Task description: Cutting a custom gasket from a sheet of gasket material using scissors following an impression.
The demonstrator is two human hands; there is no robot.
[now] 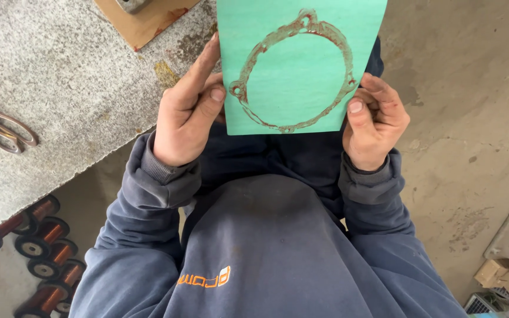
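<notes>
The flat green gasket sheet (301, 65) with a rust-brown ring outline sits at twelve o'clock, held between the left hand (187, 112) at its nine o'clock edge and the right hand (375, 121) at its three o'clock edge. On the speckled grey stone worktop (60, 88), at nine o'clock, lie metal scissors (1, 126); a brown cardboard piece (145, 17) lies at eleven. Below the worktop, at seven o'clock, copper wire spools (42, 247) sit on the concrete floor (460, 118).

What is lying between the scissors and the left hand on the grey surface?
Nothing: in the head view, bare speckled stone table lies between the scissors and the left hand.
</notes>
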